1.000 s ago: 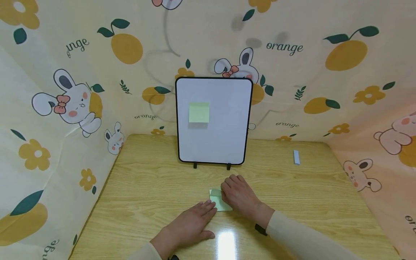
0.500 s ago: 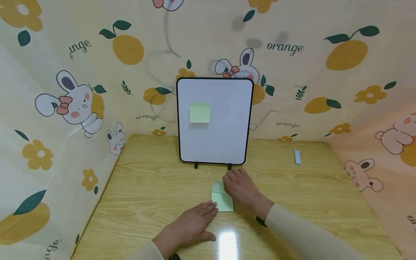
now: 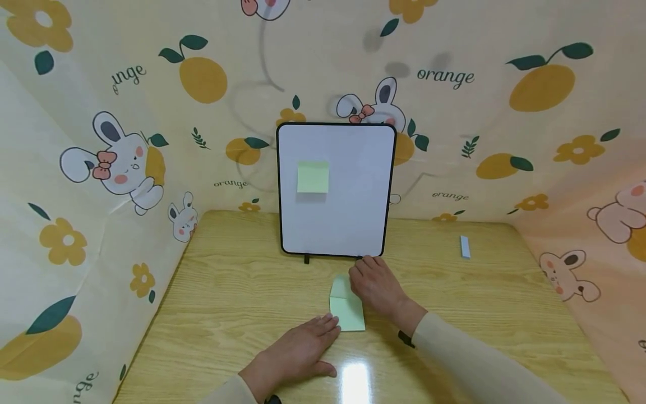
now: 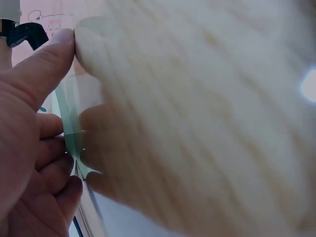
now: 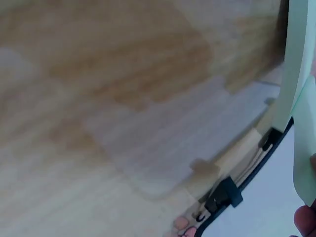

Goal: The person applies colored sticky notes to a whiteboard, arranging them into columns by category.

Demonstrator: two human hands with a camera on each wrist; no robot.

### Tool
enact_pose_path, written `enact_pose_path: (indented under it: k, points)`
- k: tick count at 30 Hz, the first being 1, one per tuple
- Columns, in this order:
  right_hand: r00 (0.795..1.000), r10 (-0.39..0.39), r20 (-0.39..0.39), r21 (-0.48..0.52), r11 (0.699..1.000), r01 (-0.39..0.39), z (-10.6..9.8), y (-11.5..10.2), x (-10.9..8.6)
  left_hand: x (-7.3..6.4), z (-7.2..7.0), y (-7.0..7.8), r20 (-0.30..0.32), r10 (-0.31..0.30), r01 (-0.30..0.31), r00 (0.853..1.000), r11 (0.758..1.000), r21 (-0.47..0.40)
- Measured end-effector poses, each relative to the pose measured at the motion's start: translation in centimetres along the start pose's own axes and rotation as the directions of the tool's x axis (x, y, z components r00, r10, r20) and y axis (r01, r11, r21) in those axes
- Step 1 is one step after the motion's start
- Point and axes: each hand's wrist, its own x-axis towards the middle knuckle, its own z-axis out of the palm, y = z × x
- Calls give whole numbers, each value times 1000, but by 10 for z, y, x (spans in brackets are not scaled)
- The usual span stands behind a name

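A light green sticky note pad (image 3: 348, 318) lies on the wooden table in front of the whiteboard. Its top sheet (image 3: 341, 287) is lifted and extends past the pad's far edge, with a crease line between the two. My right hand (image 3: 379, 289) pinches the right side of this sheet with curled fingers. In the right wrist view the raised sheet (image 5: 304, 148) stands away from the pad, with fingertips at its edge. My left hand (image 3: 300, 349) lies flat with straight fingers, their tips pressing the pad's near left corner. The left wrist view shows those fingers (image 4: 52, 148) beside the green pad (image 4: 73, 136).
A black-framed whiteboard (image 3: 348, 219) stands upright on small black feet (image 3: 306, 258) behind the hands. One green sticky note (image 3: 313, 177) is stuck on its upper left. A small pale blue strip (image 3: 465, 247) lies at the back right. Patterned cloth walls (image 3: 323, 67) surround the table.
The right hand has moved away from me toward the whiteboard, drawing the pad's top sheet up and outward. The left hand has stayed on the pad. The head view has shifted slightly.
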Motion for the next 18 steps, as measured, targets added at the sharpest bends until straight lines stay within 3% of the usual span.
enact_pose_path:
  k: [4,10,18]
  points:
    - [999,33,-26,6,999,-33,-6,9,7,0,1,-1,-20,10,-10,1000,1000,27]
    - [982,82,-170,76,995,-70,-22,27,27,-1,1,-2,-18,7,-7,1000,1000,17]
    - [950,59,-307,116,993,-24,-39,31,70,1,2,-3,2,-11,11,1000,998,-69]
